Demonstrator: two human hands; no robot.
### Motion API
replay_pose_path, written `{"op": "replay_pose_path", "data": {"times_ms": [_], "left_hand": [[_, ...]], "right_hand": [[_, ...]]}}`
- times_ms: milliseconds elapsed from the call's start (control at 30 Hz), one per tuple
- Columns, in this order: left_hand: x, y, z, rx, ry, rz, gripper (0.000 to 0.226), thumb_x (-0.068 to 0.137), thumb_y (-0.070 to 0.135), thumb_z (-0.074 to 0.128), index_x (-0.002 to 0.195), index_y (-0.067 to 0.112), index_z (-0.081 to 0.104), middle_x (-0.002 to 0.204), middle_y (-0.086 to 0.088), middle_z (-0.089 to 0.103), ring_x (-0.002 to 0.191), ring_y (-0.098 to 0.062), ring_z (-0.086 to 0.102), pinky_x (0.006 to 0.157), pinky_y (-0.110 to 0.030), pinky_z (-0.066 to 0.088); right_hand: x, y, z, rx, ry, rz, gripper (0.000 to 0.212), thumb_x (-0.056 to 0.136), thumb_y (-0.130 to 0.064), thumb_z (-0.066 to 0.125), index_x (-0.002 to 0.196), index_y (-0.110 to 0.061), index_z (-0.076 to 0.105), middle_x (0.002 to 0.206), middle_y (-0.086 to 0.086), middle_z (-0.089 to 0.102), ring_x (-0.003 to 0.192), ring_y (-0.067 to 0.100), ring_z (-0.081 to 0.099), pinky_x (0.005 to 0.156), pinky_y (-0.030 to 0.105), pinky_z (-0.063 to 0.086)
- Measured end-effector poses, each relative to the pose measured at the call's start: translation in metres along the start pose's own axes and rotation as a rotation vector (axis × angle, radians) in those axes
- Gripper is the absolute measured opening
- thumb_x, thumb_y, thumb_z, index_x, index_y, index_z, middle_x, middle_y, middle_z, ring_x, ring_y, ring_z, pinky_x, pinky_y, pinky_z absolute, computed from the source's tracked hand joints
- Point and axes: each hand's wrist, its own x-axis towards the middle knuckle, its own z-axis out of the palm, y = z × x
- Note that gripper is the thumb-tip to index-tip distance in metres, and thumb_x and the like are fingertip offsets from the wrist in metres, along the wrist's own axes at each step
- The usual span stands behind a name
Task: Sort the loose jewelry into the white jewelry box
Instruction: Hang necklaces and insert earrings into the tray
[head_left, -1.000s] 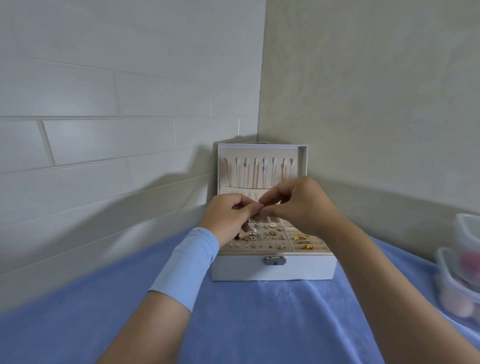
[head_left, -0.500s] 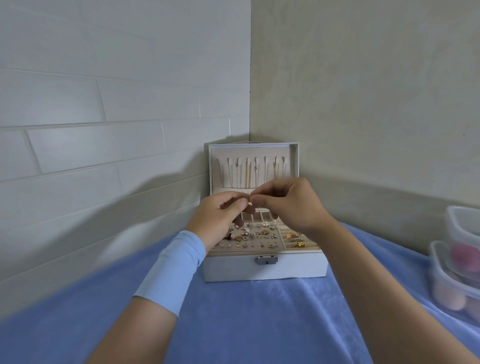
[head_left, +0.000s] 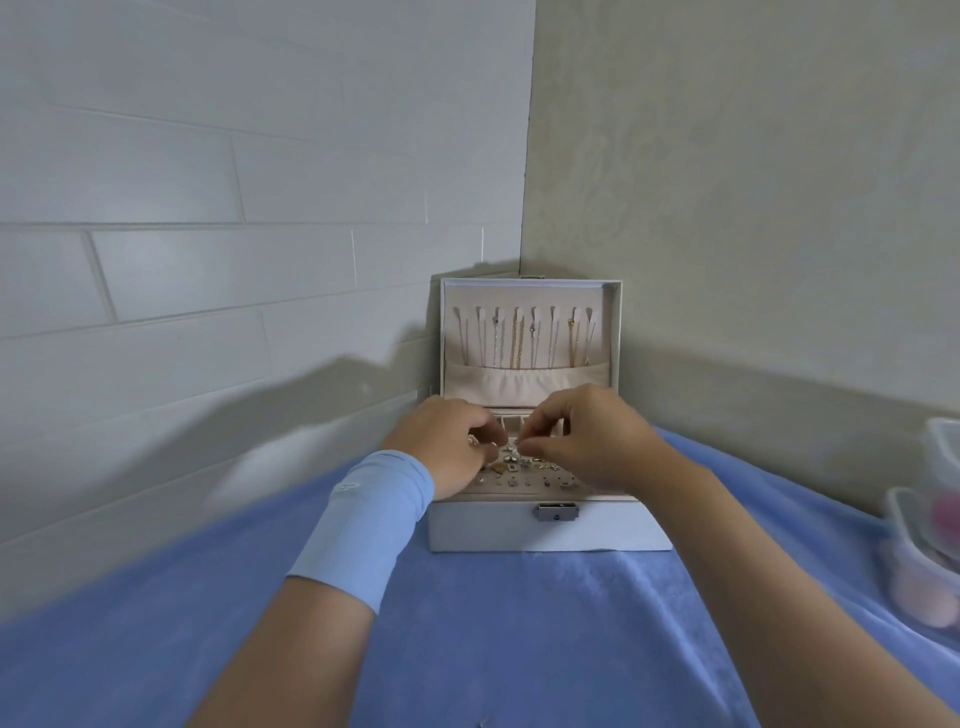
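Reaching both arms forward, you are holding your left hand (head_left: 441, 447) and right hand (head_left: 592, 441) over the open tray of the white jewelry box (head_left: 519, 530), which is sitting on the blue cloth (head_left: 519, 623) in the corner where two walls meet. Your fingers are curling inward, and the tips of both hands are almost meeting just above the small earrings and studs (head_left: 524, 475) lying scattered across the tray's padded section. Your right thumb and forefinger are pressing together, but I cannot tell whether either hand is pinching a piece: anything there is too small to make out. The lid (head_left: 613, 332) is standing upright, with thin necklaces (head_left: 517, 338) hanging in a row inside it. A light-blue sleeve band (head_left: 363, 525) is covering your left wrist. Clear plastic containers (head_left: 919, 561) are sitting at the cloth's right edge.
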Motion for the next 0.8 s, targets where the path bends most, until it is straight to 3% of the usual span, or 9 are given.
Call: {"op": "replay_pose_path", "data": {"times_ms": [100,167,267,400,533,667,800], "left_hand": [[-0.002,-0.001,0.0,0.123,-0.072,0.038,0.015,0.09,0.036,0.063,0.098,0.045,0.071,0.114,0.013,0.059,0.114,-0.011,0.048,0.097,-0.028,0.04],[-0.001,-0.001,0.001,0.159,-0.081,0.066,0.019,0.091,0.035,0.06,0.103,0.044,0.072,0.116,0.012,0.06,0.116,-0.014,0.048,0.096,-0.027,0.037],[0.0,0.0,0.0,0.14,-0.088,0.055,0.019,0.092,0.034,0.059,0.103,0.043,0.072,0.109,0.014,0.061,0.108,-0.016,0.053,0.086,-0.024,0.036],[0.001,-0.002,0.0,0.086,-0.125,0.057,0.018,0.093,0.03,0.06,0.101,0.04,0.072,0.08,0.02,0.051,0.082,-0.009,0.049,0.069,-0.019,0.034],[0.001,-0.003,0.0,0.04,-0.125,0.067,0.019,0.094,0.028,0.06,0.105,0.037,0.072,0.086,0.019,0.054,0.079,-0.004,0.048,0.063,-0.01,0.032],[0.002,-0.005,0.001,0.03,-0.124,0.062,0.019,0.094,0.027,0.06,0.105,0.036,0.073,0.092,0.016,0.057,0.085,-0.007,0.051,0.071,-0.016,0.035],[0.002,-0.006,0.001,0.014,-0.126,0.05,0.022,0.095,0.024,0.058,0.107,0.035,0.072,0.088,0.016,0.058,0.084,-0.008,0.054,0.065,-0.013,0.035]], "right_hand": [[0.001,0.001,0.007,-0.067,-0.041,-0.011,0.02,0.08,-0.033,0.081,0.067,-0.043,0.07,0.073,-0.022,0.067,0.07,-0.01,0.056,0.064,0.019,0.042],[0.001,0.001,0.01,-0.08,-0.049,-0.013,0.019,0.079,-0.036,0.082,0.068,-0.046,0.07,0.074,-0.022,0.067,0.068,-0.009,0.056,0.065,0.023,0.047],[0.002,0.001,0.011,-0.081,-0.054,-0.009,0.019,0.078,-0.037,0.083,0.068,-0.046,0.07,0.073,-0.022,0.067,0.063,-0.006,0.056,0.065,0.026,0.05],[0.001,-0.001,0.01,-0.042,-0.059,0.006,0.019,0.078,-0.036,0.084,0.066,-0.045,0.072,0.068,-0.024,0.066,0.059,-0.001,0.059,0.062,0.025,0.051],[0.001,-0.003,0.007,-0.103,-0.098,0.003,0.021,0.078,-0.038,0.083,0.064,-0.046,0.07,0.07,-0.021,0.067,0.062,-0.001,0.06,0.062,0.024,0.051],[-0.001,-0.007,0.006,-0.176,-0.127,-0.017,0.02,0.084,-0.041,0.077,0.066,-0.046,0.068,0.072,-0.022,0.066,0.064,0.0,0.056,0.061,0.023,0.045],[-0.001,-0.01,0.007,-0.203,-0.124,-0.02,0.015,0.087,-0.041,0.073,0.073,-0.045,0.071,0.079,-0.018,0.069,0.062,0.002,0.055,0.058,0.021,0.042]]}}
